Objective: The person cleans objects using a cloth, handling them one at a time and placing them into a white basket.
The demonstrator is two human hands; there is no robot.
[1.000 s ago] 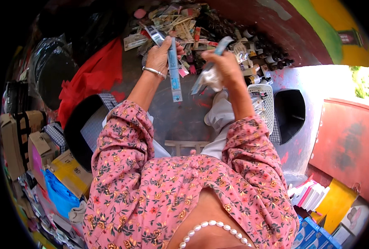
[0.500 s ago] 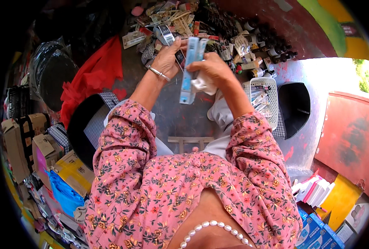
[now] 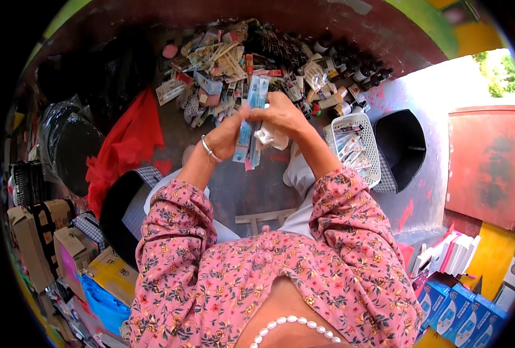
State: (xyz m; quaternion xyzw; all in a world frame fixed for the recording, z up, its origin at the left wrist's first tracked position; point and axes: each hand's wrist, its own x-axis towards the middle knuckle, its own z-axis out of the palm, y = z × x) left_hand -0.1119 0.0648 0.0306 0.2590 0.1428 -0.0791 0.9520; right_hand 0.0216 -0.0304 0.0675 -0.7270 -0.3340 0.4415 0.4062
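Closest in were the pink floral sleeves [image 3: 350, 232] and a pearl necklace [image 3: 292, 325] at the bottom edge. Blue boxes [image 3: 460, 307] sat low on the right, with cardboard boxes [image 3: 37, 238] stacked low on the left.

Further up, both hands met in the middle. The left hand [image 3: 228, 136], with a bangle [image 3: 209, 149] on the wrist, was closed around a couple of long blue packets [image 3: 250, 124], holding them upright from the left side. The right hand [image 3: 283, 116] was curled over the top of those same packets and also had a small white wad [image 3: 267, 137] pinched against them; couldn't tell if that was cloth or paper.

Just right of the hands was a white basket [image 3: 366, 136] with more thin packets in it, resting on the grey surface [image 3: 251, 185]. A black cap [image 3: 402, 145] lay beside the basket. Red cloth [image 3: 127, 145] was off to the left, with black bags [image 3: 72, 145] past it.

Farthest away, a big messy heap of packets [image 3: 222, 69] and small dark bottles [image 3: 350, 64] was spread along the top, just beyond the hands.
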